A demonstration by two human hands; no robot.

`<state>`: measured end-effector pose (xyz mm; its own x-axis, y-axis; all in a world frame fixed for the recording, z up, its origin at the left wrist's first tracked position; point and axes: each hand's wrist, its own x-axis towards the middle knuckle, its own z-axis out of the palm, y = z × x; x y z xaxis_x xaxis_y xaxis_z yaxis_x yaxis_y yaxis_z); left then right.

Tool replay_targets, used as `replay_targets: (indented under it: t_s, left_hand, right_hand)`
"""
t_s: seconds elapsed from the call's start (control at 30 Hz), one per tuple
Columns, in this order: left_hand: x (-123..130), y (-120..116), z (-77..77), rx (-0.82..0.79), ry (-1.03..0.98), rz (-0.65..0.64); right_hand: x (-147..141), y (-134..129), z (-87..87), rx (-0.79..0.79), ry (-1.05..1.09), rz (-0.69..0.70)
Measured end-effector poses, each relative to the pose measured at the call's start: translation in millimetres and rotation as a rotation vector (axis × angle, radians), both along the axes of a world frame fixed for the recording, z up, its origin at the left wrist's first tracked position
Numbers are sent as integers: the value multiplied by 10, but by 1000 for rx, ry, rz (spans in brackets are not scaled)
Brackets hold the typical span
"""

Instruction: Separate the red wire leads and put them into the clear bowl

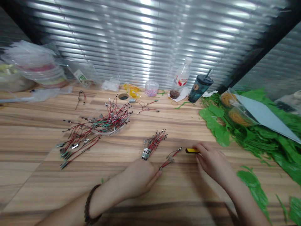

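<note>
My left hand, with a dark bead bracelet at the wrist, is closed on a red-and-black wire lead. The lead's ends stick out to the right past my fingertips, while the part inside the hand is hidden. A small bundle of wire leads with metal connectors lies just beyond my knuckles. My right hand pinches a slim yellow-and-black tool, its dark end pointing left toward the wires. What kind of tool it is, I cannot make out.
A round clear dish overflows with red-and-black leads to the left. Behind stand a small tub of pink bits, a cola bottle and a dark tumbler. Green cut sheets spread at right; stacked plastic tubs stand at left.
</note>
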<state>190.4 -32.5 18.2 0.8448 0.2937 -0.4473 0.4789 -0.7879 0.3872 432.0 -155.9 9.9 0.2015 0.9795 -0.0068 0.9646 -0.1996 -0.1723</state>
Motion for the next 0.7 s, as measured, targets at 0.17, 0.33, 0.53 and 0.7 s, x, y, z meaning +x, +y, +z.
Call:
replay_targets:
  t_s: [0.17,0.33,0.53,0.7]
  left_hand:
    - [84,-116,-163,118,-11,78]
    - [95,-289,-205,195,-11,247]
    - [105,-304,-253,94,-30,362]
    - [148,-238,-261,-25,-21,412]
  right_hand:
    - [-340,-115,152,449,485,-110]
    - [-878,-160,-47,630,1250,-205]
    - [-1017,-209,-280,738,1116,-307]
    - [-1002,-178,-223,652,807,-200]
